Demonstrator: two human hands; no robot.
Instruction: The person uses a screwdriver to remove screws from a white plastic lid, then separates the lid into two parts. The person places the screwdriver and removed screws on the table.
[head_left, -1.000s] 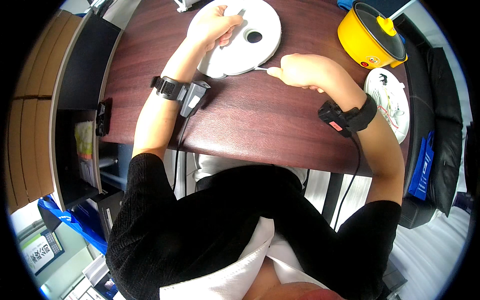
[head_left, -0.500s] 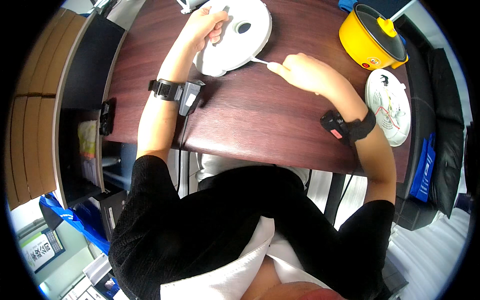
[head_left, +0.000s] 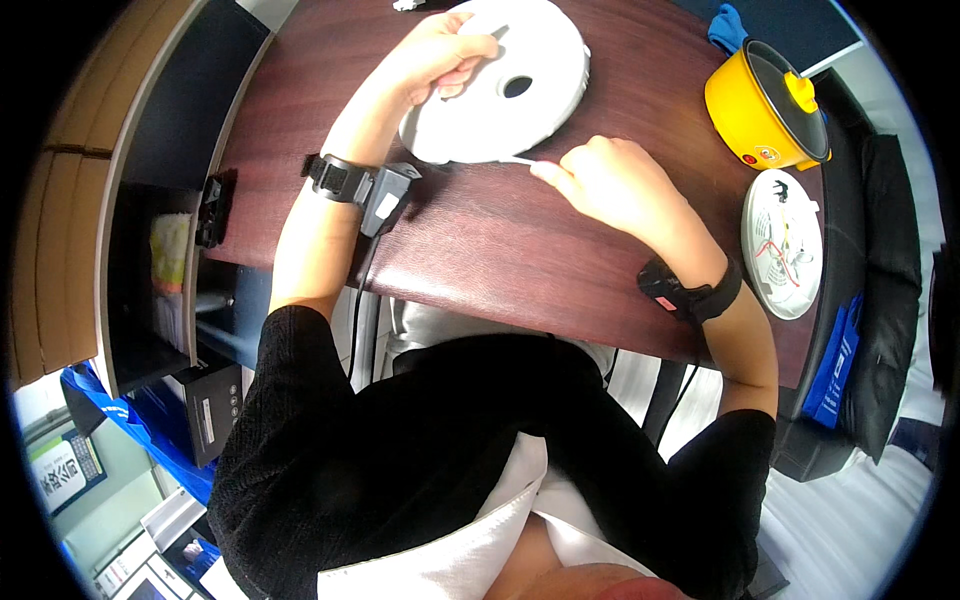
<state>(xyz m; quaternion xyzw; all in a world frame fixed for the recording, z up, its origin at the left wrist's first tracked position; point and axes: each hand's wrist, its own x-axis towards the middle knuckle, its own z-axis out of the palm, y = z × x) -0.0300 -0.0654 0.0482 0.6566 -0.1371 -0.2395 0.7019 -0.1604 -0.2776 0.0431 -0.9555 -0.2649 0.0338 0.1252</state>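
At the table [head_left: 500,260], left fingers [head_left: 462,76] grip the white disc [head_left: 487,105] while right fingers [head_left: 554,178] shift its pinched strip [head_left: 519,161] leftward, keeping it extended.

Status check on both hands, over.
Left hand gripping white disc; right hand pinching thin white strip at its rim; yellow lidded pot off right, not in the way.

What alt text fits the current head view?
A person's left hand holds a holed white disc; the right hand pinches a thin white strip at its edge. At right on the brown table are a yellow pot and a white rounded part.
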